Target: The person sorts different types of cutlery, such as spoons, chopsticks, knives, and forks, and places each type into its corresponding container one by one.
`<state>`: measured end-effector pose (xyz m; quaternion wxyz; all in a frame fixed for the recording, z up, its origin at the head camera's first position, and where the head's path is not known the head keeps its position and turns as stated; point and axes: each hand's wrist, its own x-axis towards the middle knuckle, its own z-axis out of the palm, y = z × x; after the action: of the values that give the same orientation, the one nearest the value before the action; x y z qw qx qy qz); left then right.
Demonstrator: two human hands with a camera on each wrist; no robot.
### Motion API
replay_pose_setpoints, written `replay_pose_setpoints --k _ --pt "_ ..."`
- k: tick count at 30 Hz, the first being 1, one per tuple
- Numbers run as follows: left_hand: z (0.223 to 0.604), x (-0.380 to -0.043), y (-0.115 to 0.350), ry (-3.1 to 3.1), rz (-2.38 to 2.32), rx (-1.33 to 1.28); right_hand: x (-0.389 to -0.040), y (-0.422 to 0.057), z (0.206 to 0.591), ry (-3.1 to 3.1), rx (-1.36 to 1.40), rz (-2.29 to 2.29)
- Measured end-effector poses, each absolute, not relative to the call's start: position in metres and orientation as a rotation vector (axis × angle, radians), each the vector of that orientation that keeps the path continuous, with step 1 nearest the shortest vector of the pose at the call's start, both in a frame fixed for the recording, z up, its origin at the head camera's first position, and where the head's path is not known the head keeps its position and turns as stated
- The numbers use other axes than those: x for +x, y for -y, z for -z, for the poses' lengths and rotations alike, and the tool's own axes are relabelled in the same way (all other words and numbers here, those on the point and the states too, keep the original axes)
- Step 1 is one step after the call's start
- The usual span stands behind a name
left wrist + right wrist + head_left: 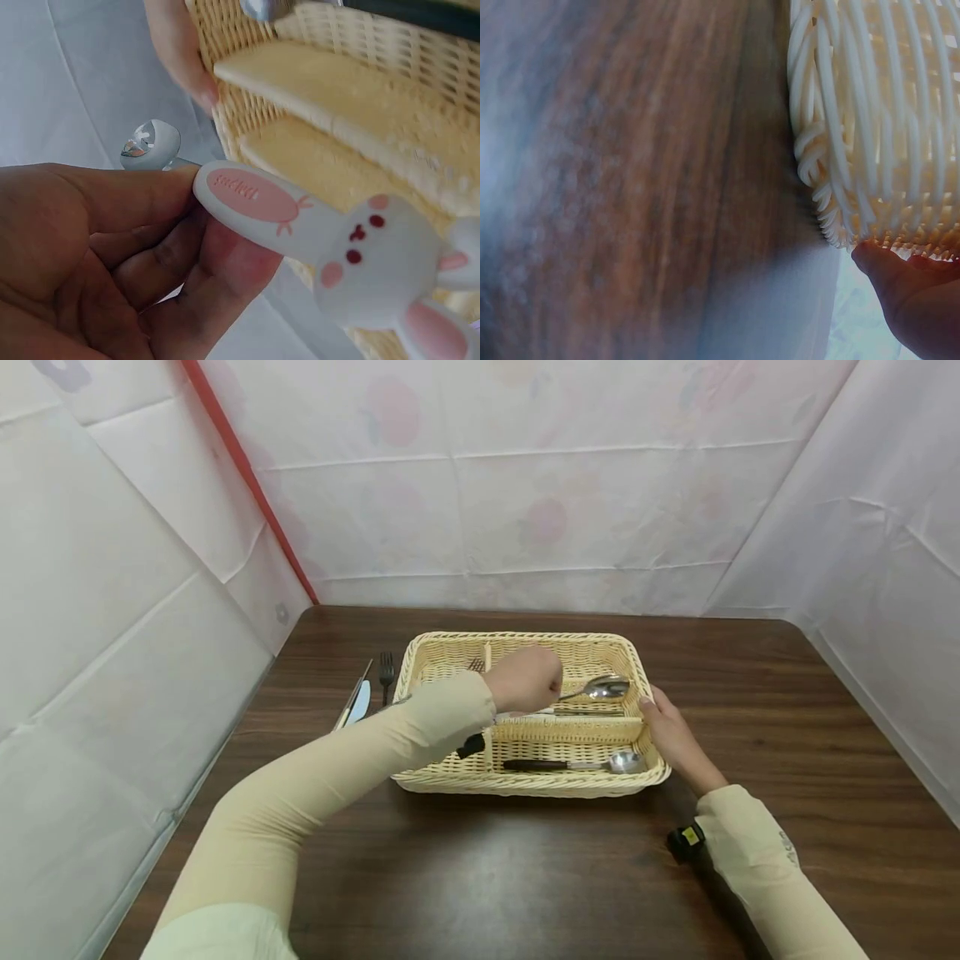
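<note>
Plainly, the held spoon point(607, 687) is shiny, its white handle point(319, 231) rabbit-headed

On the table point(480, 860), a fork point(386, 672) lies left of the basket point(525, 784), a spoon point(573, 766) in its front-right compartment point(543, 749).

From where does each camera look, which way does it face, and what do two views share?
Head: worn on the head, facing forward and down at the basket and table; both sleeves, left grip and right grip show.
Left wrist: worn there, facing the spoon with a rabbit on its handle; the left grip pinches it, and part of the right grip shows at top.
Right wrist: worn there, facing the basket's woven side and table; part of the right grip shows, lower right.
Shared: head and left wrist both show the spoon.
</note>
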<state>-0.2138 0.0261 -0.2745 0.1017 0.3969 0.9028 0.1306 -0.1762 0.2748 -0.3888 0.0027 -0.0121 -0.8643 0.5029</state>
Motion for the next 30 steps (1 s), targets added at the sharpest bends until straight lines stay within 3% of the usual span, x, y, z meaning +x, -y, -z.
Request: replay_pose_setpoints --k 30 --pt "0.317 -0.189 -0.070 -2.668 0.100 1.230 -0.172 -0.269 0.390 2.679 0.010 -1.643"
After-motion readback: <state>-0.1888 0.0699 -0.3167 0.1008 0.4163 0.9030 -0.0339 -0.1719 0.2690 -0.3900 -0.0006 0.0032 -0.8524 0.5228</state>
